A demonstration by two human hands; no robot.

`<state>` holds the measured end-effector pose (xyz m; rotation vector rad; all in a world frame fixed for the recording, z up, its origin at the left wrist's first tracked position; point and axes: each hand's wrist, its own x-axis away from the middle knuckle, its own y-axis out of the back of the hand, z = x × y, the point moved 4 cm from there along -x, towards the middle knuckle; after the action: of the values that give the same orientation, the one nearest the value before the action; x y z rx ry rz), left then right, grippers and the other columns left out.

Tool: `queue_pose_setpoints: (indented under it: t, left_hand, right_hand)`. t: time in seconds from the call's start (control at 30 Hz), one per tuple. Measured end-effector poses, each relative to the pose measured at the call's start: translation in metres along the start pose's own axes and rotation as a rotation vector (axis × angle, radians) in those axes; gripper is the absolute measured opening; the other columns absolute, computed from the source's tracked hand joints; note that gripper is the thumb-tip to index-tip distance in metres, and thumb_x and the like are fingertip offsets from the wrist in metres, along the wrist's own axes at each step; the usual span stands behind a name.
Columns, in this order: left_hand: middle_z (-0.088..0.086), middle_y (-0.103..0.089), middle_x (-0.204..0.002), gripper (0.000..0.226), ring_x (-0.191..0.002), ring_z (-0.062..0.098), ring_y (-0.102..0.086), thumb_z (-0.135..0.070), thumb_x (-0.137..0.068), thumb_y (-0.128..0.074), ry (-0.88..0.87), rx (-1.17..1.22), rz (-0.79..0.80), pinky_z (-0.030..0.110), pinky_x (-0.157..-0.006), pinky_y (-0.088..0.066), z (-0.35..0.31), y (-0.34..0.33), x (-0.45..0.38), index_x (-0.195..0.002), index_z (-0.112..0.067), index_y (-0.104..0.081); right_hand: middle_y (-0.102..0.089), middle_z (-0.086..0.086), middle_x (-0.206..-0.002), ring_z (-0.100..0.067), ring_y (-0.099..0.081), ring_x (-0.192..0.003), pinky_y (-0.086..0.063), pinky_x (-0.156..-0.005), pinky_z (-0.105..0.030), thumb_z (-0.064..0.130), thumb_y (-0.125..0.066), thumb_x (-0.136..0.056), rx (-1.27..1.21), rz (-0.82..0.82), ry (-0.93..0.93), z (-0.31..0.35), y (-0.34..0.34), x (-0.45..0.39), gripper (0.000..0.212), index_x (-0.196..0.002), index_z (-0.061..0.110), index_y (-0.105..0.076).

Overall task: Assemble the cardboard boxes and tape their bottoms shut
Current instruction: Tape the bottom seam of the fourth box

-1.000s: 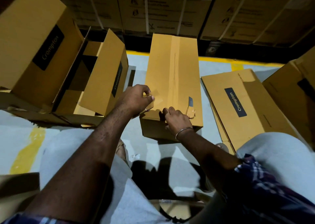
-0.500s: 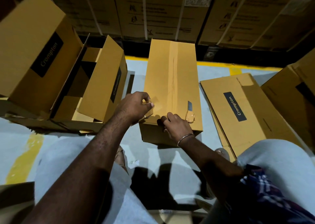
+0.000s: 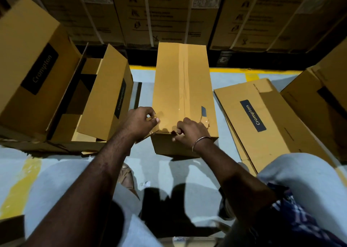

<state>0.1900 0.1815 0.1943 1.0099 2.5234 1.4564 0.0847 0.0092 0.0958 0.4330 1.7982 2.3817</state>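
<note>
An open assembled carton (image 3: 105,94) lies on its side at the left, and just beside it the left hand (image 3: 139,122) pinches what looks like the loose end of clear tape at the near left corner of the box (image 3: 183,96) standing bottom-up in the middle of the floor. The right hand (image 3: 189,132) curls over the box's near edge by the taped seam (image 3: 184,81), its fingers gripping that edge, with a flat unfolded carton (image 3: 259,119) lying to the right. The risk, I judge, is the tape folding onto itself or going down wrinkled if the pinch slackens, leaving that end of the seam weakly closed.
</note>
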Motion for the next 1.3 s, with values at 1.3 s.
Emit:
queue_pose_setpoints:
  t: [1.3]
  left_hand:
    - [0.004, -0.062, -0.109, 0.04, -0.061, 0.017, -0.058, -0.031, -0.083, -0.088, -0.237, 0.197, 0.209, 0.036, -0.048, -0.056, -0.041, -0.017, 0.021, -0.109, -0.033, -0.058]
  right_hand:
    - [-0.078, -0.005, -0.083, -0.028, -0.075, -0.081, -0.064, -0.08, -0.042, 0.013, -0.075, -0.092, -0.899, -0.26, -0.236, -0.043, 0.125, 0.074, 0.008, -0.091, 0.018, -0.082]
